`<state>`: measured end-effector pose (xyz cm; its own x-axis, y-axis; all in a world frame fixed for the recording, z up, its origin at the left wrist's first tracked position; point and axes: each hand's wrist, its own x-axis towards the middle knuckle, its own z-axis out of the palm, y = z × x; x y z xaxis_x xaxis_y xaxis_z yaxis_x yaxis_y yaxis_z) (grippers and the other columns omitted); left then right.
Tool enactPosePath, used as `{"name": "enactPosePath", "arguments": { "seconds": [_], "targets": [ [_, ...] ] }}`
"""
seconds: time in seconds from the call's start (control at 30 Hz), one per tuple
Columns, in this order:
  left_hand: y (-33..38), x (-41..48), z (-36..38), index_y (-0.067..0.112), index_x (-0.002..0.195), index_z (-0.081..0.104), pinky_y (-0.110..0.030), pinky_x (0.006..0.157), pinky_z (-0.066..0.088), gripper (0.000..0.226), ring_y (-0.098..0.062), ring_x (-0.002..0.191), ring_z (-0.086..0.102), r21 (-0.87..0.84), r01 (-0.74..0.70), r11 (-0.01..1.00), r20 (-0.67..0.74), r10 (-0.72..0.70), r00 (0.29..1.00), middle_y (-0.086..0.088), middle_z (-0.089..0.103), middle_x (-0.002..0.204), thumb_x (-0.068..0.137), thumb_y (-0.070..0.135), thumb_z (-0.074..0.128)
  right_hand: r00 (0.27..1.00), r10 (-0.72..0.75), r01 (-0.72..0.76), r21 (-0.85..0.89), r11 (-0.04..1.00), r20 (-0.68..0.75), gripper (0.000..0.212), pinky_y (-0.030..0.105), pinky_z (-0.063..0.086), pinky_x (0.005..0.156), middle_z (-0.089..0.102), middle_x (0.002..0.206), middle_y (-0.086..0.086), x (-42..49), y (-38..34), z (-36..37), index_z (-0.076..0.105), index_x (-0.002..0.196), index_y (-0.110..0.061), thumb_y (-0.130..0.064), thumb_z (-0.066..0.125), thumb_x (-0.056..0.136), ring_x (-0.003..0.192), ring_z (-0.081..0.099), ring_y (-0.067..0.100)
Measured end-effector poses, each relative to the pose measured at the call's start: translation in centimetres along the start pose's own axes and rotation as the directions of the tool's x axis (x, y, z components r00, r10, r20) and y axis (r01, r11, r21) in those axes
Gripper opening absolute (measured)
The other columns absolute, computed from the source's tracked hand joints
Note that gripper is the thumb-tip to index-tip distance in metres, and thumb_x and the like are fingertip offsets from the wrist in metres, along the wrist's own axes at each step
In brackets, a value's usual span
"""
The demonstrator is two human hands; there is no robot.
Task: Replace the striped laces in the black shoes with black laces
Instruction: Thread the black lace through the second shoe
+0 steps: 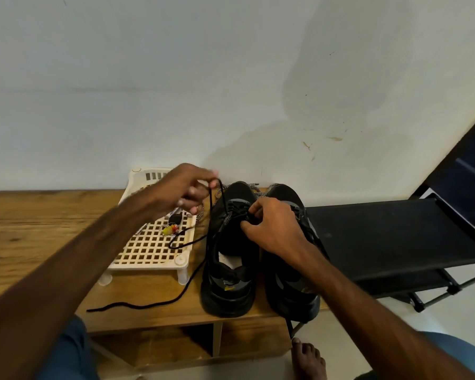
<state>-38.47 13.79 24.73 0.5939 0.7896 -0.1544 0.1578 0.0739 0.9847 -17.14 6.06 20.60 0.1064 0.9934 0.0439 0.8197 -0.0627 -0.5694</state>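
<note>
Wooden bench [39, 215], black shoes [228, 292], pale wall [176, 64]

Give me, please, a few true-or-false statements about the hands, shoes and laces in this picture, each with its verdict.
1. A black shoe stands beside a second black shoe on the brown wooden table. True.
2. The left hand pinches a thin black lace raised above the shoes. True.
3. The right hand lies flat on the table. False: its curled fingers grip the lacing on the first shoe.
4. The cream plastic lattice rack stands right of the shoes. False: it stands on their left.
5. A black-and-white striped lace lies by the shoes' toes. True.
</note>
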Motion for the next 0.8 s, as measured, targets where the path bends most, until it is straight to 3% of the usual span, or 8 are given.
{"name": "enactPosePath", "arguments": {
  "seconds": [0.07, 0.13, 0.23, 0.33, 0.53, 0.63, 0.7, 0.8],
  "targets": [
    [0.7, -0.6, 0.2, 0.011, 0.101, 0.068, -0.022, 0.043, 0.041, 0.027, -0.003, 0.034, 0.021, -0.280, -0.047, 0.959, 0.116, 0.083, 0.990, 0.012, 0.028, 0.050, 0.103, 0.033, 0.053, 0.989, -0.096, 0.114, 0.168, 0.979, -0.112, 0.019, 0.021, 0.054, 0.077, 0.071, 0.094, -0.010, -0.2, -0.6, -0.6, 0.072, 0.106, -0.017, -0.030, 0.073, 0.093, 0.082, 0.066, 0.004],
    [1.0, -1.0, 0.9, 0.011, 0.130, 0.065, -0.019, 0.043, 0.041, 0.035, 0.000, 0.034, 0.023, -0.379, -0.055, 0.924, 0.213, 0.145, 0.966, 0.014, 0.032, 0.048, 0.103, 0.029, 0.052, 0.970, -0.147, 0.218, 0.433, 0.875, -0.192, 0.015, 0.020, 0.055, 0.081, 0.075, 0.095, -0.010, -0.5, -1.6, -1.6, 0.076, 0.105, -0.018, -0.028, 0.065, 0.100, 0.090, 0.070, 0.001],
    [1.3, -1.1, 2.1, 0.018, 0.146, 0.054, -0.016, 0.042, 0.039, 0.043, 0.000, 0.033, 0.023, -0.397, -0.050, 0.916, 0.297, 0.180, 0.938, 0.014, 0.038, 0.049, 0.104, 0.026, 0.048, 0.983, -0.180, 0.145, 0.776, 0.614, -0.041, 0.029, 0.038, 0.054, 0.097, 0.078, 0.108, 0.001, -0.9, -2.8, -2.8, 0.075, 0.114, -0.013, -0.025, 0.049, 0.108, 0.107, 0.073, 0.014],
    [1.7, -1.0, 2.8, 0.019, 0.146, 0.054, -0.014, 0.039, 0.038, 0.043, -0.002, 0.033, 0.019, -0.424, -0.024, 0.905, 0.297, 0.164, 0.941, 0.011, 0.043, 0.051, 0.104, 0.026, 0.046, 0.973, -0.181, -0.038, 0.872, 0.488, 0.144, 0.031, 0.041, 0.052, 0.102, 0.076, 0.116, 0.007, -1.2, -3.3, -2.8, 0.068, 0.127, -0.012, -0.026, 0.048, 0.108, 0.112, 0.072, 0.020],
    [2.2, -1.2, 3.3, 0.016, 0.151, 0.047, -0.016, 0.041, 0.046, 0.046, 0.001, 0.028, 0.038, -0.461, 0.094, 0.883, 0.434, 0.131, 0.892, 0.002, 0.054, 0.055, 0.108, 0.026, 0.035, 0.997, -0.068, 0.067, 0.803, 0.592, -0.033, 0.021, 0.025, 0.051, 0.071, 0.076, 0.096, 0.009, -1.1, -3.2, -2.2, 0.073, 0.114, -0.019, -0.031, 0.070, 0.097, 0.077, 0.066, 0.003],
    [2.1, -1.1, 3.3, 0.019, 0.153, 0.045, -0.015, 0.040, 0.048, 0.045, 0.000, 0.028, 0.041, -0.457, 0.078, 0.886, 0.432, 0.144, 0.890, 0.002, 0.057, 0.058, 0.108, 0.027, 0.037, 0.995, -0.060, -0.026, 0.799, 0.600, 0.077, 0.019, 0.029, 0.045, 0.075, 0.069, 0.075, -0.017, -1.1, -3.0, -2.6, 0.077, 0.094, -0.021, -0.035, 0.066, 0.099, 0.076, 0.059, -0.002],
    [2.1, -0.8, 2.7, 0.018, 0.152, 0.046, -0.013, 0.040, 0.047, 0.045, -0.001, 0.028, 0.042, -0.521, 0.032, 0.853, 0.322, 0.162, 0.933, 0.005, 0.058, 0.063, 0.108, 0.028, 0.041, 0.993, -0.050, -0.053, 0.779, 0.625, 0.107, 0.029, 0.030, 0.044, 0.079, 0.068, 0.074, -0.018, -1.1, -3.0, -3.0, 0.074, 0.081, -0.020, -0.040, 0.063, 0.099, 0.079, 0.058, 0.001],
    [1.8, 0.1, 1.3, 0.005, 0.143, 0.049, -0.012, 0.043, 0.048, 0.045, -0.002, 0.029, 0.040, -0.682, -0.055, 0.729, -0.020, 0.056, 0.998, 0.009, 0.060, 0.070, 0.104, 0.026, 0.052, 0.996, -0.004, -0.072, 0.798, 0.598, 0.093, 0.036, 0.035, 0.052, 0.086, 0.068, 0.082, -0.001, -0.8, -2.5, -4.1, 0.067, 0.078, -0.017, -0.042, 0.057, 0.102, 0.084, 0.062, 0.016]
  ]
}}
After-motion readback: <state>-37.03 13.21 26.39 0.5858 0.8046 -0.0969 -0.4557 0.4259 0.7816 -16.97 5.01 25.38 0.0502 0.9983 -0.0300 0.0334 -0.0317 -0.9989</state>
